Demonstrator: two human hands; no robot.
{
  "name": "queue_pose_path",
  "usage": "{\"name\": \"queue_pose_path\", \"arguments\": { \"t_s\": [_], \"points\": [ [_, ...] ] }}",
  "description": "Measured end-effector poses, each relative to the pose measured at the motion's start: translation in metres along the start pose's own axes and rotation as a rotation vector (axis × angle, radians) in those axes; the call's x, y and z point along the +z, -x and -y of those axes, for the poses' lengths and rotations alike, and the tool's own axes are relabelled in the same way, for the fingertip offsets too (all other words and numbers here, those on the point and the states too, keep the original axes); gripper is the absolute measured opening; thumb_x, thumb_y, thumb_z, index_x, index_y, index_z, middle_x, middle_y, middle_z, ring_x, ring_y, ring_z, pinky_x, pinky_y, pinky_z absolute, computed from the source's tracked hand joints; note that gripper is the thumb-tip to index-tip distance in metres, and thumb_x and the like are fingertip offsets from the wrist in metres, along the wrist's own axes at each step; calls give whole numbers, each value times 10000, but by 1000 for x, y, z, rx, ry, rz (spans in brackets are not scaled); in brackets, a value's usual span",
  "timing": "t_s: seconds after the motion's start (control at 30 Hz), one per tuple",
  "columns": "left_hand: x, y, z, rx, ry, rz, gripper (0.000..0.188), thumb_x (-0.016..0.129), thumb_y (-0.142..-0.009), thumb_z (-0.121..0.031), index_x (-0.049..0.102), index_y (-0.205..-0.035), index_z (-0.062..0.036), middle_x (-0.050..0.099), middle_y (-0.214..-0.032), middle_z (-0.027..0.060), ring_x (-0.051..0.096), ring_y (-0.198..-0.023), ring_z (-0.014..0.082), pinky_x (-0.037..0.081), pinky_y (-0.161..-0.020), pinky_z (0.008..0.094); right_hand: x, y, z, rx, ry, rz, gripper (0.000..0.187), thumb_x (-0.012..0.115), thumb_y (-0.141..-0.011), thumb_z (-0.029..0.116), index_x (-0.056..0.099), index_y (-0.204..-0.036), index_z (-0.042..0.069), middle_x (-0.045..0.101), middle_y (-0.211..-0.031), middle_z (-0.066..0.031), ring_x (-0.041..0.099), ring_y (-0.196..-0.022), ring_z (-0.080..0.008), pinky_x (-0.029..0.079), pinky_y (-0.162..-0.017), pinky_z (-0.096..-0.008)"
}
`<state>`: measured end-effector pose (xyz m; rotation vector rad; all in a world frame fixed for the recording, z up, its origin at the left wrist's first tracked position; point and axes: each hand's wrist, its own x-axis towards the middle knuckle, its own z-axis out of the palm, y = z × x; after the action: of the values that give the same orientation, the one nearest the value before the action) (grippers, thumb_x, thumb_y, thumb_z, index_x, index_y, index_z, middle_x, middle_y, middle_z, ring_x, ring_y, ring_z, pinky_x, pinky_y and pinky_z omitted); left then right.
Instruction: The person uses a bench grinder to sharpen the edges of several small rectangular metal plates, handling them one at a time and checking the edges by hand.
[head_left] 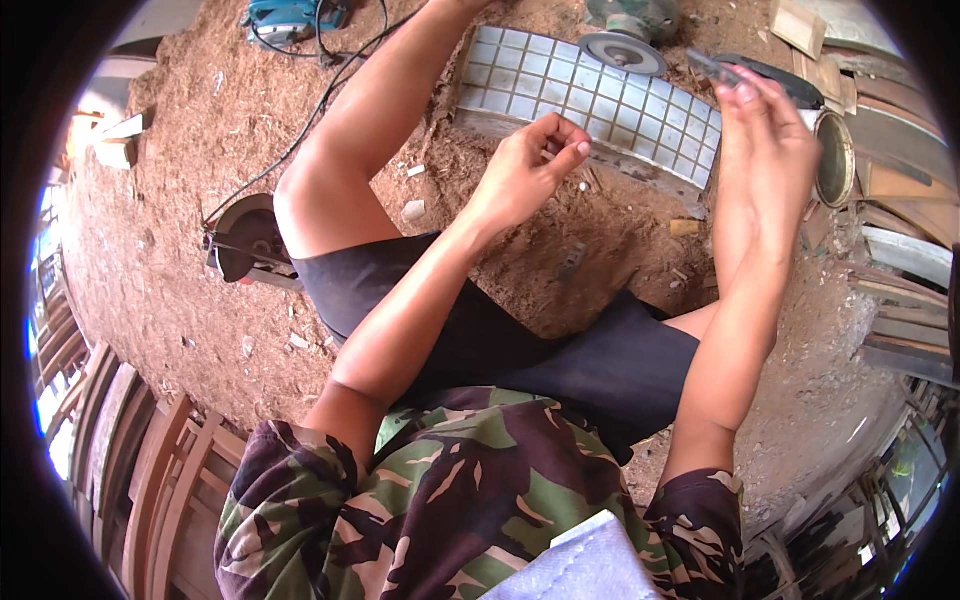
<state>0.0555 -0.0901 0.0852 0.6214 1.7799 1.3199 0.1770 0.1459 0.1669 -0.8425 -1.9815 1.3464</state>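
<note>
Head view, two hands, left hand [525,170] loosely curled, holding nothing, right hand [765,140] grip pinching one thin strip [712,66].

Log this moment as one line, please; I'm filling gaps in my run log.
left hand: curled, over tiled panel | right hand: pinching thin grey strip | ground: sawdust
</note>
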Motion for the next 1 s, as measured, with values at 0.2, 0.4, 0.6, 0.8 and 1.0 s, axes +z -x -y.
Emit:
{"name": "queue_pose_path", "arguments": {
  "t_s": [0.2, 0.4, 0.6, 0.8, 1.0],
  "points": [
    [19, -44, 2, -42, 242, -119, 320, 726, -1009, -262, 711, -1239, -39, 745, -1032, 52, 650, -957, 97, 506, -886, 277, 47, 45, -63, 321, -369, 266, 233, 631, -1036, 34, 685, -1243, -57, 746, -1119, -115, 747, -991, -177, 576, -897, -282],
    [5, -110, 44, -33, 49, -212, 212, 789, -947, -230, 807, -1065, -55, 784, -911, 20, 663, -838, 68, 510, -803, 260, 105, 28, -136, 487, -529, 12, 259, 674, -1004, 12, 631, -1240, -86, 724, -1102, -144, 773, -957, -232, 607, -788, -277],
    [-17, -149, 72, 146, -377, -384, 212, 826, -869, -303, 851, -1003, -139, 794, -939, 72, 684, -900, 236, 524, -897, 392, 148, 14, -167, 355, -253, -187, 175, 715, -971, 20, 714, -1117, -77, 764, -931, -136, 779, -720, -206, 587, -591, -265],
    [-19, -159, 87, 379, -513, -390, 240, 812, -858, -271, 805, -992, -73, 761, -935, 149, 680, -912, 348, 509, -869, 453, 163, 22, -167, 319, -120, -253, 174, 747, -941, 26, 737, -1083, -75, 765, -824, -117, 768, -678, -169, 545, -551, -263],
    [-17, -153, 80, 334, -486, -440, 215, 809, -857, -204, 765, -929, -7, 747, -879, 189, 709, -836, 366, 552, -801, 453, 168, 14, -169, 377, -175, -317, 131, 755, -931, 21, 752, -1014, -80, 768, -817, -125, 766, -664, -178, 548, -546, -268]
  ]
}}
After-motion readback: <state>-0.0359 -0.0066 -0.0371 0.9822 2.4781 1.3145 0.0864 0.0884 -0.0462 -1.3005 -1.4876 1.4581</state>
